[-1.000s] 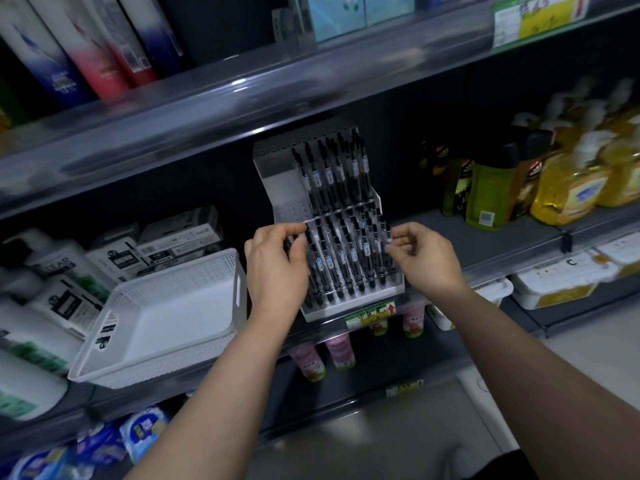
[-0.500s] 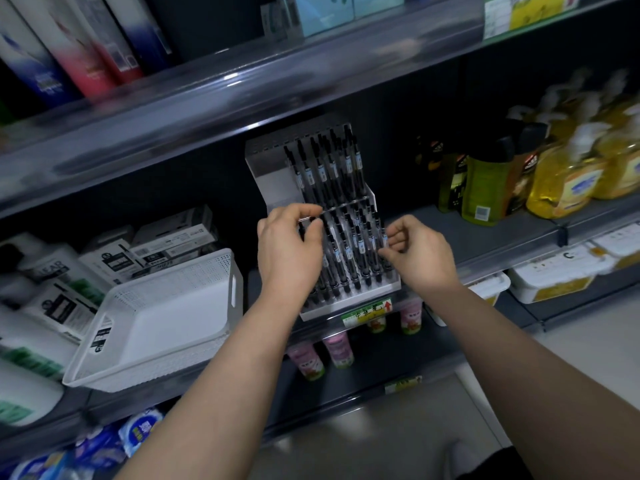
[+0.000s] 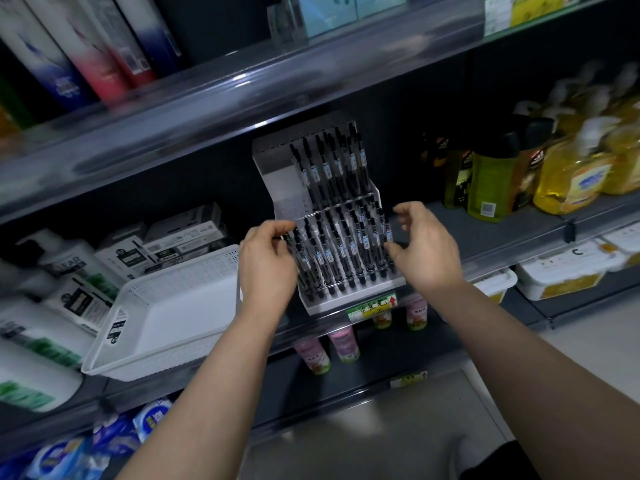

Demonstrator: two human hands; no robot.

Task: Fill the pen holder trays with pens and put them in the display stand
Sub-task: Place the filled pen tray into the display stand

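Pen tray (image 3: 356, 296) seated in the display stand (image 3: 277, 181);
our right hand (image 3: 424, 251) has loosened wide; our left hand (image 3: 268, 265) still pinches its left edge.

Left grip (image 3: 267, 263): fingers curled inward, back of hand up.
Right grip (image 3: 424, 252): thumb and fingers spread, loosely bent.
Forearms (image 3: 207, 375): bare, extended forward.
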